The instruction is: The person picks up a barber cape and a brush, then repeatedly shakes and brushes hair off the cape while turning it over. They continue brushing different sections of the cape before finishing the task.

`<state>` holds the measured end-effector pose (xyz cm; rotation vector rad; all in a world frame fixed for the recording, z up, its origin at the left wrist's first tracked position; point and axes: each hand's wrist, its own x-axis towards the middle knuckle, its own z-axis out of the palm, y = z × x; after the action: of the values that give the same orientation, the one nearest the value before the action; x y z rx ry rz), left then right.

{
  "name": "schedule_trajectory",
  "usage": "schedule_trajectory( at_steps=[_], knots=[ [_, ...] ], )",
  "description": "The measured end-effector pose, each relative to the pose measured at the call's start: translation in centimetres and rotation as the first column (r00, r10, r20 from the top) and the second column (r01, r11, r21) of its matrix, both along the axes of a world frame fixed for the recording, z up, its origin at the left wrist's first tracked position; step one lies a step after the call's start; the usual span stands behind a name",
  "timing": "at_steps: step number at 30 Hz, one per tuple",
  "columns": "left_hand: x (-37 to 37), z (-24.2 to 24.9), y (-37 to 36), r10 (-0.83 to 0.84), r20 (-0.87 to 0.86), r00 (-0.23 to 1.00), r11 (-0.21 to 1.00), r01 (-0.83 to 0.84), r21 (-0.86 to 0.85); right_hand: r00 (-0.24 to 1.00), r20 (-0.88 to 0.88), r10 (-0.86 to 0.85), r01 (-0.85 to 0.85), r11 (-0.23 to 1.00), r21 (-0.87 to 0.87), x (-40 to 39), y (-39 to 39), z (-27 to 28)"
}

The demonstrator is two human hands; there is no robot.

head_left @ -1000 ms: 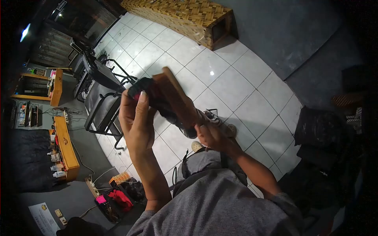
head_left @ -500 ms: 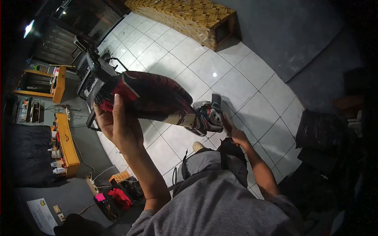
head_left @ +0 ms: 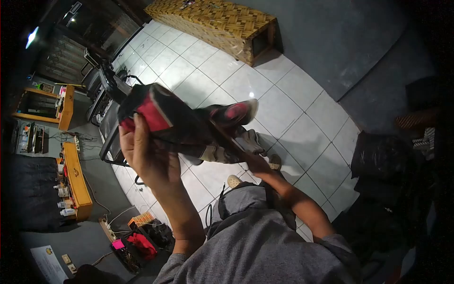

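Note:
My left hand (head_left: 151,154) is raised at the left of the view, its thumb and fingers pinching the end of a red, black and cream patterned cloth (head_left: 158,113). From that grip the cloth stretches to the right, and its far end is flung up and smeared by motion. Wrapped round a long brown stick-like tool (head_left: 228,141) is my right hand (head_left: 259,165), low and right of the cloth. The tool lies across or against the cloth; blur hides its far end, so its exact kind cannot be made out.
A black padded chair (head_left: 111,120) stands behind the cloth. Wall shelves with bottles (head_left: 80,187) line the left side. At the top is a woven bamboo bench (head_left: 217,19) on white floor tiles (head_left: 283,104). Dark bags (head_left: 378,156) sit at the right.
My right hand has swung up and left with the tool, towards the cloth. The cloth's far end has lifted and spread. My left hand keeps its grip, nearly in place.

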<state>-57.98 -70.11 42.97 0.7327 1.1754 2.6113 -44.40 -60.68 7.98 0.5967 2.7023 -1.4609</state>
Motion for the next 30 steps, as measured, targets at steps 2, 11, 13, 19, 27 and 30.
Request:
schedule_trajectory(
  at_steps=[2, 11, 13, 19, 27, 30],
  knots=[
    [-0.8, -0.6, -1.7, -0.041, -0.028, 0.999, 0.997, 0.043, 0.064, 0.972, 0.223, 0.075, -0.115, 0.978, 0.172, 4.6, 2.2, -1.6],
    [-0.6, -2.5, -1.6, 0.045, 0.134, 0.99, 0.99, -0.026, -0.142, 0.924, 0.091, -0.372, 0.381, 0.917, -0.114, 6.1, 5.1, -0.9],
    [-0.7, -3.3, -1.8, -0.008, 0.11, 0.994, 0.984, 0.027, -0.178, 0.927, 0.123, -0.355, 0.367, 0.786, -0.497, 3.0, 4.4, 8.0],
    [0.0, -1.9, -0.5, -0.067, 0.122, 0.99, 0.992, 0.08, -0.1, 0.994, -0.057, -0.088, 0.004, 0.579, -0.816, -0.4, 1.4, 17.0],
    [-0.6, -0.1, -3.0, 0.337, 0.106, 0.936, 0.912, -0.296, -0.285, 0.71, 0.7, -0.075, -0.014, 0.992, 0.121, 8.6, 4.0, -4.2],
    [-1.7, -0.7, -3.8, -0.185, 0.139, 0.973, 0.976, 0.165, 0.144, 0.704, 0.69, -0.167, 0.06, 0.982, 0.177, 10.6, 5.1, -5.0]
  ],
)
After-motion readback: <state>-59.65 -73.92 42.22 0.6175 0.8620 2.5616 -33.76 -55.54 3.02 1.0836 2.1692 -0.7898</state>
